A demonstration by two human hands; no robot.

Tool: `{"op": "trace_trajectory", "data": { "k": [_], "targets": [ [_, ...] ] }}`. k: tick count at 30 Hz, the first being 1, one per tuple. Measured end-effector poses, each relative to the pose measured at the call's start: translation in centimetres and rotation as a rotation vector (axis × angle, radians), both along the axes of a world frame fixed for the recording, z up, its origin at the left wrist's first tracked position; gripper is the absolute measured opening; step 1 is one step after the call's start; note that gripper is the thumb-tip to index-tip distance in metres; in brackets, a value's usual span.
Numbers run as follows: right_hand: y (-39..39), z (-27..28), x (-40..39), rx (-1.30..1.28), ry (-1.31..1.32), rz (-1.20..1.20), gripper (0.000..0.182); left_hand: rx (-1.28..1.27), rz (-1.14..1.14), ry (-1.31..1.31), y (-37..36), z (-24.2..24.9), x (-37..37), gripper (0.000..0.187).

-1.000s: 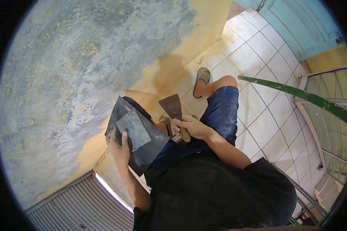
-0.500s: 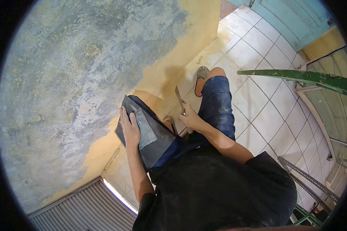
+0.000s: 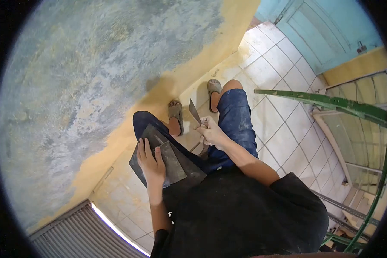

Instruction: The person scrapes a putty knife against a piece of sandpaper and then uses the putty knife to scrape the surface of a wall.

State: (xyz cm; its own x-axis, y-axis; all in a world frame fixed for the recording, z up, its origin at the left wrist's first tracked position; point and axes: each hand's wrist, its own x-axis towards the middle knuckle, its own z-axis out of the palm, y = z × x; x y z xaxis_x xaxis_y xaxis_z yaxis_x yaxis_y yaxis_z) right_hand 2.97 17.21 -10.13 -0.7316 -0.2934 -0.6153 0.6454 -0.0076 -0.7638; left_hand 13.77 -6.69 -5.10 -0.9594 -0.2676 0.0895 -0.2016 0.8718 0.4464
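My left hand [image 3: 152, 165] lies with its fingers spread on a dark flat sheet [image 3: 187, 170], which rests over my thigh. Beside its thumb, a grey rectangular piece [image 3: 173, 165] lies on the sheet. My right hand [image 3: 211, 132] is closed round the handle end of a scraper [image 3: 195, 111], whose thin blade points up and to the left. The handle is mostly hidden by the fingers.
A wall [image 3: 86, 86] with patchy grey coating over yellow rises on the left. Green metal bars [image 3: 331, 101] and a framed glass panel [image 3: 361, 129] stand at right. A blue door [image 3: 322, 30] is at top right, a corrugated shutter [image 3: 81, 232] at bottom left, over white floor tiles [image 3: 275, 129].
The view has shifted, and both sandalled feet show more fully. The sheet has tilted flatter over the thigh, with my left hand still on it. My right hand still holds the scraper.
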Motion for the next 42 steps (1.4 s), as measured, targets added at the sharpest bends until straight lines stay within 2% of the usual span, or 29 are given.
{"op": "trace_trajectory", "data": {
  "k": [3, 4, 5, 6, 8, 9, 10, 11, 12, 14, 16, 17, 19, 20, 22, 24, 26, 28, 30, 34, 42],
  "targets": [
    [-0.1, 0.0, -1.9, 0.15, 0.034, 0.055, 0.041, -0.041, 0.046, 0.043, -1.5, 0.6, -1.2, 0.05],
    [0.1, -0.7, -2.8, 0.201, 0.152, 0.057, 0.036, -0.054, 0.046, 0.075, -1.8, 0.9, -1.9, 0.049],
    [0.3, -1.3, -3.7, 0.249, 0.27, 0.061, 0.031, -0.096, 0.044, 0.145, -1.8, 1.5, -2.9, 0.04],
    [0.5, -1.1, -4.8, 0.254, 0.271, 0.075, 0.031, -0.09, 0.058, 0.144, -1.8, 1.9, -4.1, 0.04],
    [0.4, -0.1, -7.5, 0.538, 0.762, 0.048, 0.024, 0.059, -0.023, 0.269, -1.7, 2.2, -7.0, 0.034],
    [0.1, 0.4, -9.1, 0.535, 0.763, 0.063, 0.024, 0.084, -0.07, 0.234, -1.7, 1.6, -8.8, 0.031],
    [-0.1, 0.9, -10.8, 0.658, 0.83, 0.103, 0.026, 0.111, -0.12, 0.199, -1.5, 0.8, -10.9, 0.03],
    [-0.3, 1.3, -12.3, 0.782, 0.896, 0.142, 0.027, 0.111, -0.229, 0.193, -1.0, 0.3, -13.0, 0.03],
    [-0.6, 1.6, -13.6, 0.784, 0.897, 0.151, 0.027, 0.112, -0.339, 0.189, -0.4, -0.5, -15.4, 0.03],
    [-1.8, 1.9, -15.6, 0.925, 0.935, 0.172, 0.029, 0.372, -0.298, -0.075, 0.0, -6.4, -21.5, 0.04],
    [-2.4, 1.6, -16.4, 0.905, 0.939, 0.138, 0.028, 0.854, -0.228, -0.193, 1.1, -11.4, -26.2, 0.053],
    [-2.7, 1.3, -17.0, 0.883, 0.939, 0.1, 0.028, 0.853, -0.223, -0.188, 1.5, -11.9, -27.5, 0.053],
    [-2.7, -0.1, -17.0, 0.866, 0.961, 0.067, 0.026, 1.246, -0.088, -0.4, 2.5, -12.3, -29.7, 0.062],
    [-2.5, -0.9, -16.7, 0.856, 0.973, 0.031, 0.024, 1.245, -0.082, -0.402, 2.7, -12.4, -30.2, 0.062],
    [-2.4, -1.6, -16.3, 0.801, 1.02, 0.003, 0.023, 1.522, 0.094, -0.429, 3.2, -12.1, -31.2, 0.058],
    [-2.5, -1.7, -16.2, 0.751, 1.056, -0.025, 0.023, 1.529, 0.066, -0.359, 3.9, -11.9, -31.7, 0.053],
    [-2.9, -0.7, -16.3, 0.699, 0.962, -0.058, 0.026, 1.538, 0.045, -0.284, 4.2, -11.9, -31.8, 0.049],
    [-3.2, 0.2, -16.7, 0.706, 0.918, -0.049, 0.026, 1.65, 0.152, -0.243, 4.2, -12.0, -32.0, 0.042],
    [-3.4, 0.2, -16.7, 0.715, 0.87, -0.043, 0.026, 1.646, 0.19, -0.25, 3.8, -11.6, -31.9, 0.042],
    [-4.0, 0.5, -16.4, 0.691, 0.912, -0.02, 0.026, 1.653, 0.278, -0.176, 4.0, -12.2, -31.7, 0.043],
    [-5.4, 0.4, -15.8, 0.75, 1.064, -0.036, 0.028, 1.632, 0.249, -0.123, 3.8, -11.5, -31.6, 0.041]
  ]
}}
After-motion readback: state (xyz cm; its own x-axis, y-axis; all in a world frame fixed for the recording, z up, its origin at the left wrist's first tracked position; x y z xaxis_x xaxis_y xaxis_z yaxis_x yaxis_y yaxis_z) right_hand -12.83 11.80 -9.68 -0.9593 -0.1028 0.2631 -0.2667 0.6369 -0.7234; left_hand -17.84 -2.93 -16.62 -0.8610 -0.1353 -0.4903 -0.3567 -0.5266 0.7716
